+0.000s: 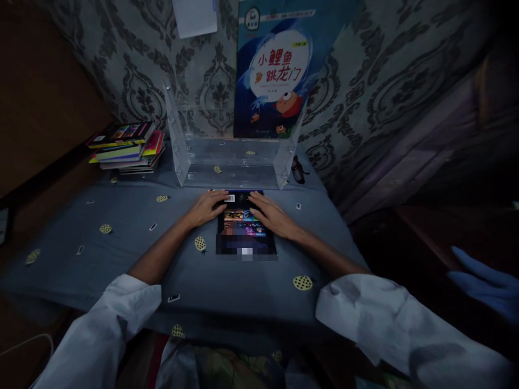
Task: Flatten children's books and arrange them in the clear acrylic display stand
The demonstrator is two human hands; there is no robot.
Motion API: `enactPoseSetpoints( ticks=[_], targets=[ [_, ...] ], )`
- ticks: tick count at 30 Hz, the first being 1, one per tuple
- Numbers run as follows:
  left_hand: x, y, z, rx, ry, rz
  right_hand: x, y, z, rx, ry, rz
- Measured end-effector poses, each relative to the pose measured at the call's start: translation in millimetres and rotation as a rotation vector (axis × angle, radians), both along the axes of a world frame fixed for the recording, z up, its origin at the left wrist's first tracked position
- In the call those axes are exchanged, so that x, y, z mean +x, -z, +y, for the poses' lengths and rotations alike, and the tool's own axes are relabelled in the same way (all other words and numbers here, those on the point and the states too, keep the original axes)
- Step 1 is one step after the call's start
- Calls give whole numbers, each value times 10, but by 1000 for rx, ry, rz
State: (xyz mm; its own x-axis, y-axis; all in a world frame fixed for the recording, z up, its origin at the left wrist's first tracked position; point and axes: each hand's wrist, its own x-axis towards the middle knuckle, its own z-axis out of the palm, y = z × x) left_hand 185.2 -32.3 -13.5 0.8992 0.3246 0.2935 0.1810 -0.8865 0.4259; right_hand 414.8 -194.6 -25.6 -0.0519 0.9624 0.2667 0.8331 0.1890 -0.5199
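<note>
A dark book [244, 216] with rows of small colourful pictures lies flat on the blue-grey cloth, its near part blurred by pixel blocks. My left hand [206, 207] rests at its upper left edge, fingers stretched out over the cover. On the opposite side, my right hand [272, 214] lies with spread fingers on the upper right edge. Just beyond the book stands a clear acrylic rack [231, 175]. A blue picture book [271, 81] with a red fish stands upright at the rack's right part.
A stack of books [127, 151] sits at the table's back left. Dark glasses [298, 170] lie right of the rack. The patterned cloth [133, 216] covers the table, against a patterned wall. A white paper [195, 19] hangs above.
</note>
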Motion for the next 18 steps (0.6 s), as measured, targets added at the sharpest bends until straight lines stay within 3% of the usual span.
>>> enactPoseSetpoints(
  ticks=[7, 18],
  targets=[
    [-6, -8, -11, -9, -2, -6, 110, 45, 46, -6, 142, -49],
    [72, -127, -164, 58, -28, 127, 128, 93, -5, 20, 163, -21]
  ],
)
